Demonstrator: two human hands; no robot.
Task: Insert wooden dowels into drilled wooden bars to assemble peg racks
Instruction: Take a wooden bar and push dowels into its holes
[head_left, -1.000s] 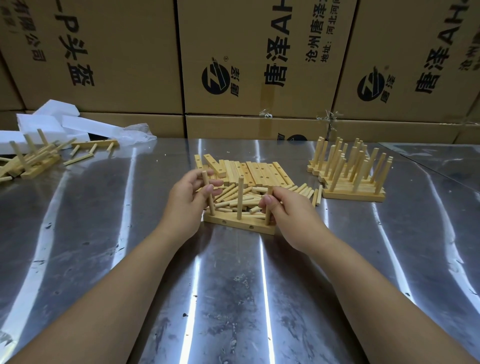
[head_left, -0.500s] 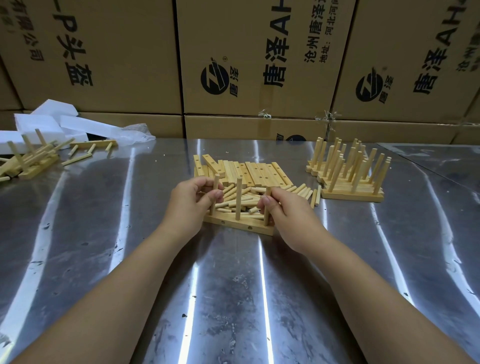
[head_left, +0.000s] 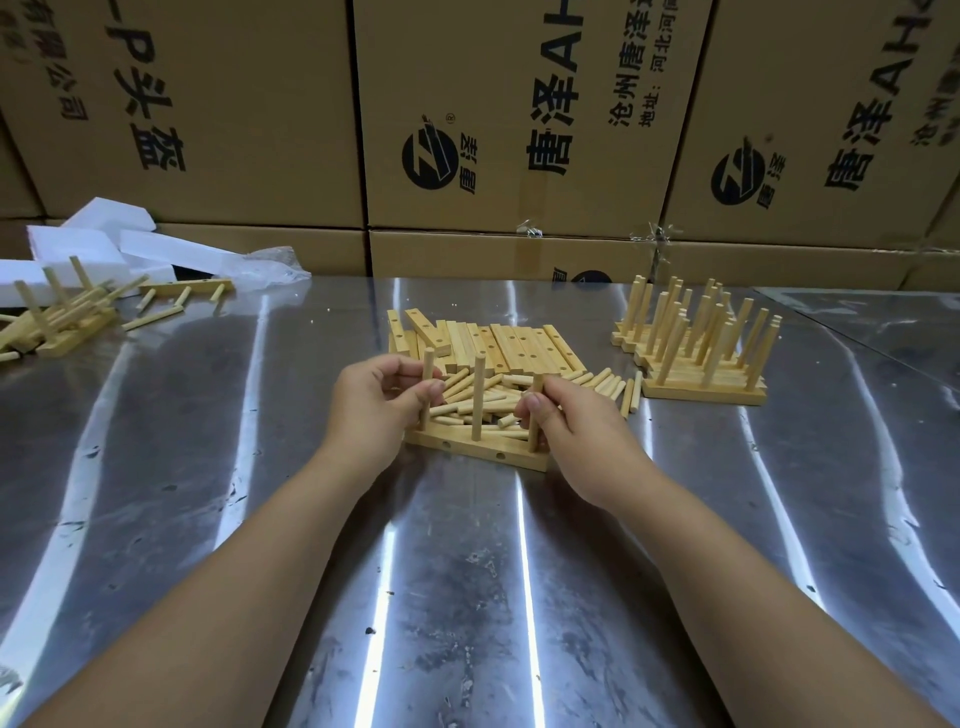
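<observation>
A drilled wooden bar (head_left: 475, 451) lies on the steel table (head_left: 467, 571) with three dowels standing in it. My left hand (head_left: 376, 410) pinches the left dowel (head_left: 428, 371) near its middle. My right hand (head_left: 576, 436) pinches the right dowel (head_left: 537, 387) near its top. The middle dowel (head_left: 478, 395) stands free between them. Behind the bar lies a heap of loose dowels (head_left: 519, 397), and behind that a row of empty drilled bars (head_left: 498, 343).
Finished peg racks (head_left: 698, 348) stand stacked at the right. More racks and loose dowels (head_left: 67, 319) lie at the far left beside white foam blocks (head_left: 104, 244). Cardboard boxes (head_left: 519, 130) wall off the table's far edge.
My left hand brought the left dowel down and upright into the bar. My right hand stayed on the right dowel.
</observation>
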